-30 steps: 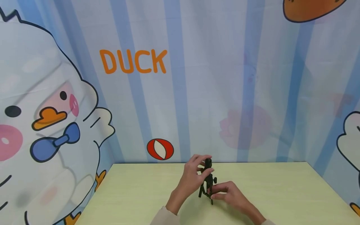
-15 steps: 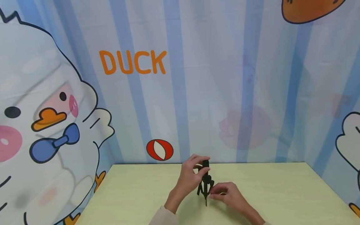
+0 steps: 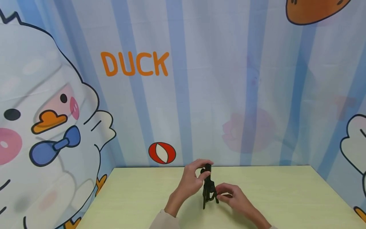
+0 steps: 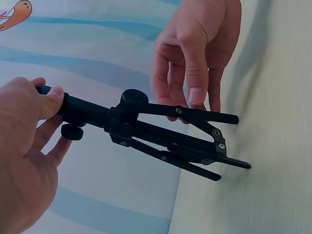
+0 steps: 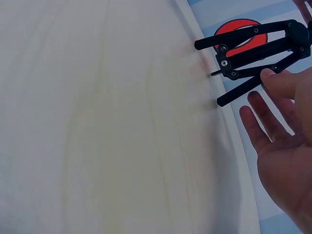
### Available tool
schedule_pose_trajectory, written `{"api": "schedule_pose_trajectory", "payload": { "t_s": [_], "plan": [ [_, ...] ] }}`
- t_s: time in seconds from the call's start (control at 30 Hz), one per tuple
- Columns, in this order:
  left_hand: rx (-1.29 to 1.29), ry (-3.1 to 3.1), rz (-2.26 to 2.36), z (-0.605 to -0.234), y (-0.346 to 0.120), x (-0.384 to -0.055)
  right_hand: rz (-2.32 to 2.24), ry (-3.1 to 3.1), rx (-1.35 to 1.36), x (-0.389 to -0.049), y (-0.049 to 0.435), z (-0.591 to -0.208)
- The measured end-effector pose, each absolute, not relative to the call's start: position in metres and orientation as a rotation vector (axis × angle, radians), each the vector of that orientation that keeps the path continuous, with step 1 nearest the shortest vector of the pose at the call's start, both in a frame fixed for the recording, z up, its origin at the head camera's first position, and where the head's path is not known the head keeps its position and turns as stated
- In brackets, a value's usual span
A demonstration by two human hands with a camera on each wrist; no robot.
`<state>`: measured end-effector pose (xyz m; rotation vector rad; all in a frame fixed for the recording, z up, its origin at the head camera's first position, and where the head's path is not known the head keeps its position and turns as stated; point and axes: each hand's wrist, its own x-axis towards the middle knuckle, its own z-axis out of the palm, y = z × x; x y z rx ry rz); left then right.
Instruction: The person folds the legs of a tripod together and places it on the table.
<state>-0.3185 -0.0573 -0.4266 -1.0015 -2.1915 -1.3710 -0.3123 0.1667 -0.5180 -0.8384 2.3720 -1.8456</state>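
A small black tripod [image 3: 208, 185] is held upright over the table, legs downward and partly spread. My left hand [image 3: 189, 182] grips its top end, thumb on the near side and fingers behind. At its lower part, my right hand [image 3: 235, 197] pinches one leg between thumb and fingers. The left wrist view shows a large round knob [image 4: 134, 97] at the top of the legs and a smaller knob [image 4: 72, 132] near my left fingers. Hinged braces join the legs to the centre post. In the right wrist view, my right thumb [image 5: 278, 83] lies on the nearest leg.
The pale yellow table [image 3: 137, 197] spreads out below both hands. Behind it hangs a light blue striped curtain [image 3: 217, 79] printed with cartoon ducks, a red ball and orange lettering.
The tripod has turned about its upright axis, so its legs and knobs face differently. Both hands stay near it; my left hand has shifted slightly left and down.
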Motion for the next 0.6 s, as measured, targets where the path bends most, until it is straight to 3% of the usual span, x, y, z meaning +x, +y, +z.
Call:
{"api": "schedule_pose_trajectory", "payload": {
  "t_s": [0.6],
  "plan": [
    [-1.134, -2.182, -1.443, -0.4243, -0.067, -0.3175, -1.719, 2.246, -0.973, -0.3124, 0.1601, -0.5213]
  ]
}}
